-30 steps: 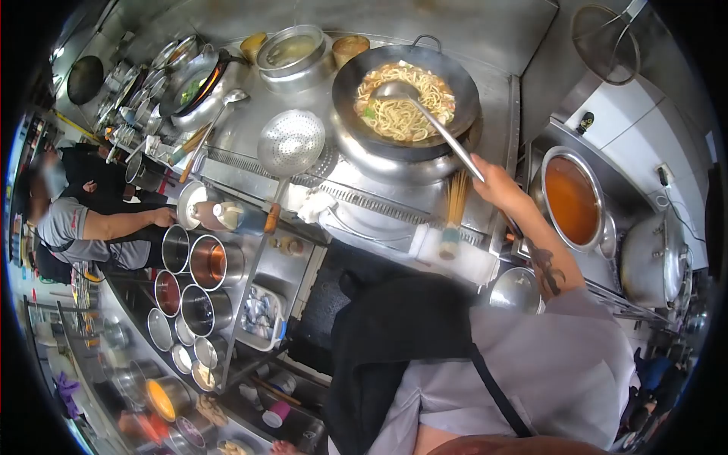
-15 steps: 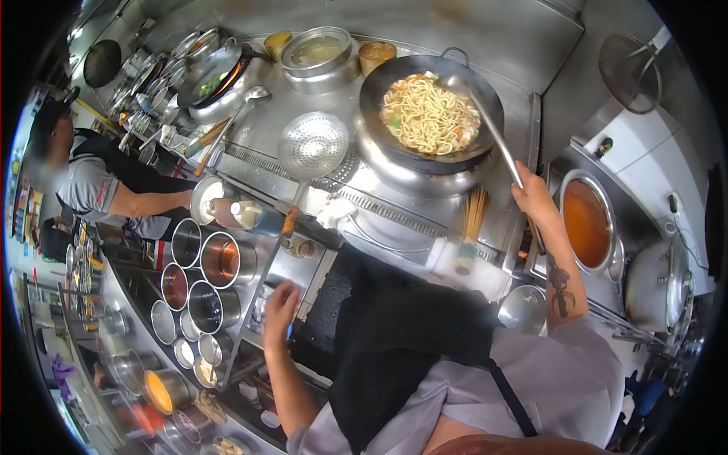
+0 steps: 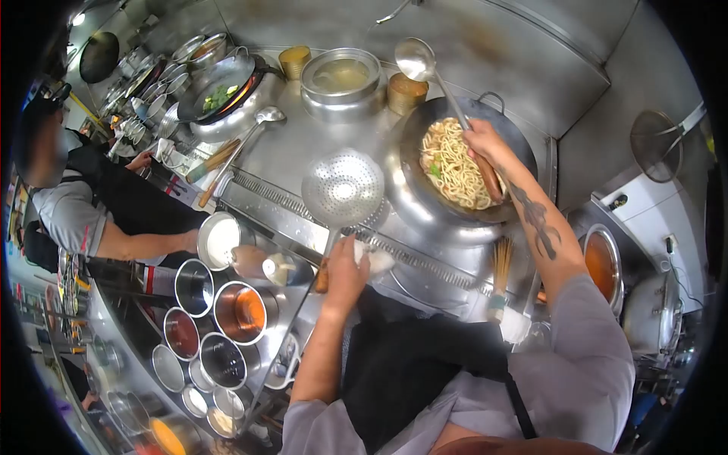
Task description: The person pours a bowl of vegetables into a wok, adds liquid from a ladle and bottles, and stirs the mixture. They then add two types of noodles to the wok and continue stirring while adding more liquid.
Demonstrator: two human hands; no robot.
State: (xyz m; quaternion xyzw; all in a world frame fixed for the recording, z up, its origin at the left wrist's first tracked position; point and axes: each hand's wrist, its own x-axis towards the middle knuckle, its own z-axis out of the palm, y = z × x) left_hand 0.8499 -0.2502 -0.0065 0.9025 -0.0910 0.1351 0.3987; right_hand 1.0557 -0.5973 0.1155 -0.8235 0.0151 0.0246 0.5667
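My right hand (image 3: pixel 484 142) is closed round the ladle (image 3: pixel 415 59), whose metal bowl is raised past the wok's rim and whose brown handle end points down over the noodles. Below it the dark wok (image 3: pixel 519 159) sits on the burner, with thick noodles (image 3: pixel 455 171) and some bits of green inside. My left hand (image 3: pixel 346 274) is at the stove's front edge, its fingers bent onto a white cloth (image 3: pixel 375 258). Just left of that hand, the wooden handle of a perforated skimmer (image 3: pixel 343 186) sticks out. The skimmer's bowl lies on the stove top.
A lidless pot of liquid (image 3: pixel 341 76) and a tin can (image 3: pixel 407 93) stand behind the wok. Bamboo brush (image 3: pixel 500 277) lies at right front. Several metal sauce containers (image 3: pixel 241 312) fill the left counter. A co-worker (image 3: pixel 91 205) stands at left, near another wok (image 3: pixel 220 87).
My right hand has lifted the ladle out of the noodles and swung it up and left. My left hand has moved forward and right onto the white cloth. The view has shifted.
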